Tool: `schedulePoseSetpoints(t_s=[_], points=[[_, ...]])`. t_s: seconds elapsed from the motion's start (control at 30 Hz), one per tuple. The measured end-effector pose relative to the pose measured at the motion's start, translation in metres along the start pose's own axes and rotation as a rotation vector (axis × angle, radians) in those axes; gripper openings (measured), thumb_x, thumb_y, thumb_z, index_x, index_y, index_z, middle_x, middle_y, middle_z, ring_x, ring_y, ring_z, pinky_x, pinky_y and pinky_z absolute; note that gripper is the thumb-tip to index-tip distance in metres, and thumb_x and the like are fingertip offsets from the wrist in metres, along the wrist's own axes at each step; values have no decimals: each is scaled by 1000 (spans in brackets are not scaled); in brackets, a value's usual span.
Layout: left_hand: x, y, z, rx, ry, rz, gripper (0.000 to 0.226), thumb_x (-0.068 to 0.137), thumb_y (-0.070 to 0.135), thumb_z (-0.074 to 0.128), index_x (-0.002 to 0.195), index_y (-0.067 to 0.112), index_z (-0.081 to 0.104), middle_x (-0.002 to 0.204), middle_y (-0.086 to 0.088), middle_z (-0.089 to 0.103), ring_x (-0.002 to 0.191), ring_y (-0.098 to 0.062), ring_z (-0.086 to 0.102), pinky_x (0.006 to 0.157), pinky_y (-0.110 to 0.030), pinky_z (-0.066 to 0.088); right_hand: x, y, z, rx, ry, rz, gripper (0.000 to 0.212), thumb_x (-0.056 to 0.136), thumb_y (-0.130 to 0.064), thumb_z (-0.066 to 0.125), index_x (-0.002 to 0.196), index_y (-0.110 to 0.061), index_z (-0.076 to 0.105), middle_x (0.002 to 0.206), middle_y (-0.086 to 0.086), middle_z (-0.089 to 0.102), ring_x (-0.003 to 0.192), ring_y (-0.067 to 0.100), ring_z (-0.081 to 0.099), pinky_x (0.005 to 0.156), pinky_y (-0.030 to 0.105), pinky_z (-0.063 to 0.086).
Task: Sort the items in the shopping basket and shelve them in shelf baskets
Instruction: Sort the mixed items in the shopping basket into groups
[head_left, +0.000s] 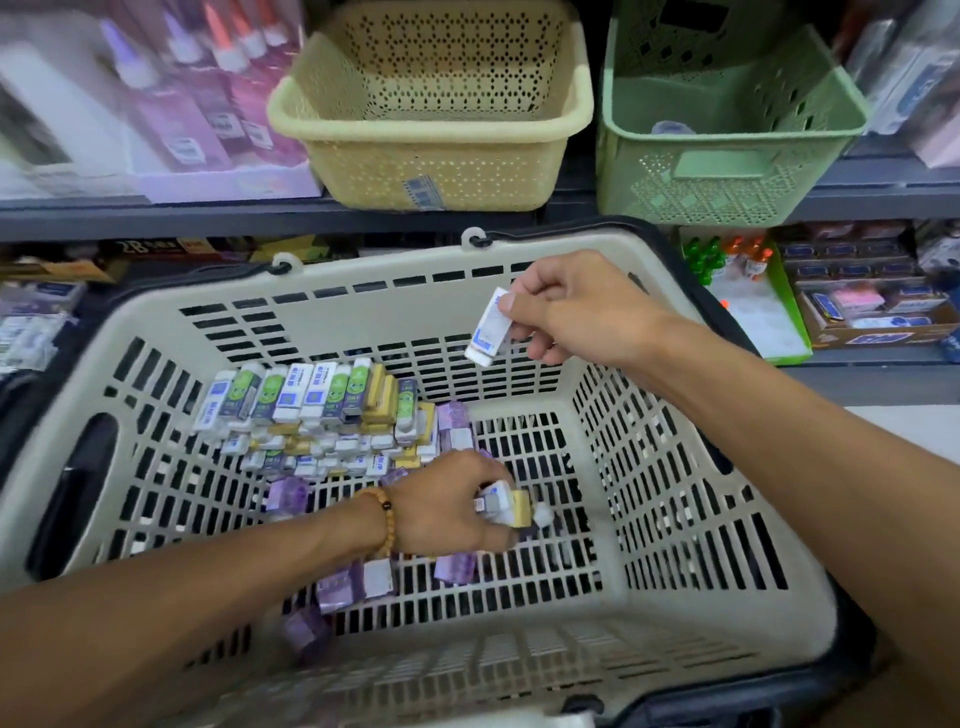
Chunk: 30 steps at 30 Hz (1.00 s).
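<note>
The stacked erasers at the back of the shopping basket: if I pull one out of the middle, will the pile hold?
Probably not. The stacked erasers lean loosely against the shopping basket wall, so neighbours would likely slide. Each looks small, light and rigid: the right hand pinches a white eraser with fingertips alone. Their boxy shape should not roll.

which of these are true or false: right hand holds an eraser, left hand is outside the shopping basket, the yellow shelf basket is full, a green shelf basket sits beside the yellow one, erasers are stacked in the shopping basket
1. The right hand pinches a small white-sleeved eraser. True.
2. The left hand is outside the beige slotted plastic shopping basket. False: it reaches inside and grips small erasers at the bottom.
3. The pale yellow perforated shelf basket is full. False: it looks empty.
4. A green perforated shelf basket sits beside the yellow one. True.
5. Boxed erasers are stacked in the shopping basket. True.
</note>
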<state>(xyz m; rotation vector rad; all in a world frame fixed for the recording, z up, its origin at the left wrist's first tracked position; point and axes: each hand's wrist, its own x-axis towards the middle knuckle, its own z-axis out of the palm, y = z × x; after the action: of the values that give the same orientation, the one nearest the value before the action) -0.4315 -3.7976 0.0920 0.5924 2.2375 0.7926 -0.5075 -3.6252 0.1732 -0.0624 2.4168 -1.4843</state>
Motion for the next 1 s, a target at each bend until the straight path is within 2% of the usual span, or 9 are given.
schedulePoseSetpoints(t_s=[0.07, 0.17, 0.3, 0.43, 0.63, 0.73, 0.83, 0.9, 1.0], points=[[-29, -6, -20, -108, 90, -112, 16, 80, 27, 75, 77, 19, 62, 67, -8, 66, 52, -9, 51, 50, -24, 41, 5, -3, 10, 20, -23, 10, 13, 96, -23, 62, 93, -11, 67, 71, 1, 66, 53, 5, 58, 52, 19, 50], [-71, -18, -40, -403, 272, -295, 13, 81, 15, 74, 84, 16, 62, 64, -2, 72, 52, -15, 66, 43, -21, 47, 17, -12, 35, 62, -71, 20, 15, 95, -21, 62, 84, -12, 66, 67, 1, 63, 50, 5, 57, 50, 19, 49], [-116, -31, -55, -779, 530, -473, 23, 80, 9, 75, 99, 17, 64, 74, -4, 76, 64, -21, 73, 54, -28, 58, 40, -33, 90, 48, -168, 6, 22, 95, -21, 62, 76, -12, 62, 66, 2, 63, 47, 5, 57, 48, 20, 49], [-138, -44, -63, -1027, 690, -538, 9, 80, 2, 71, 88, 3, 67, 72, -12, 72, 62, -23, 69, 54, -29, 58, 56, -54, 143, -33, -249, 18, 25, 95, -18, 61, 79, 0, 66, 66, 6, 64, 49, 11, 55, 47, 23, 47], [-144, -49, -80, -1159, 792, -485, 12, 81, -2, 70, 93, -3, 67, 82, -21, 72, 66, -25, 64, 53, -27, 58, 55, -69, 174, -96, -254, 40, 23, 96, -2, 51, 79, -1, 67, 70, 8, 64, 53, 13, 57, 48, 22, 45], [-140, -50, -84, -1161, 778, -459, 11, 80, 1, 72, 90, -2, 69, 87, -23, 73, 67, -24, 65, 56, -27, 58, 39, -67, 167, 16, -275, -20, 23, 98, -27, 57, 91, -10, 71, 72, 4, 66, 53, 14, 53, 51, 25, 44], [-133, -49, -84, -1174, 763, -407, 12, 78, 4, 76, 88, 2, 71, 79, -17, 73, 65, -22, 66, 52, -25, 56, 24, -65, 158, 28, -434, -44, 27, 90, -42, 66, 73, -22, 71, 63, -2, 63, 52, 12, 53, 51, 25, 42], [-128, -47, -85, -1184, 755, -393, 12, 76, 5, 78, 87, 4, 72, 79, -14, 75, 64, -21, 67, 52, -24, 54, 28, -62, 155, 117, -451, -7, 25, 91, -32, 68, 69, -20, 70, 61, 2, 61, 49, 11, 52, 48, 22, 44], [-129, -49, -88, -1200, 786, -411, 17, 78, 9, 77, 92, 1, 70, 81, -13, 75, 63, -20, 69, 52, -23, 54, 41, -55, 150, 218, -348, 88, 19, 97, -17, 59, 83, -10, 69, 69, 8, 61, 49, 14, 53, 48, 25, 46]])
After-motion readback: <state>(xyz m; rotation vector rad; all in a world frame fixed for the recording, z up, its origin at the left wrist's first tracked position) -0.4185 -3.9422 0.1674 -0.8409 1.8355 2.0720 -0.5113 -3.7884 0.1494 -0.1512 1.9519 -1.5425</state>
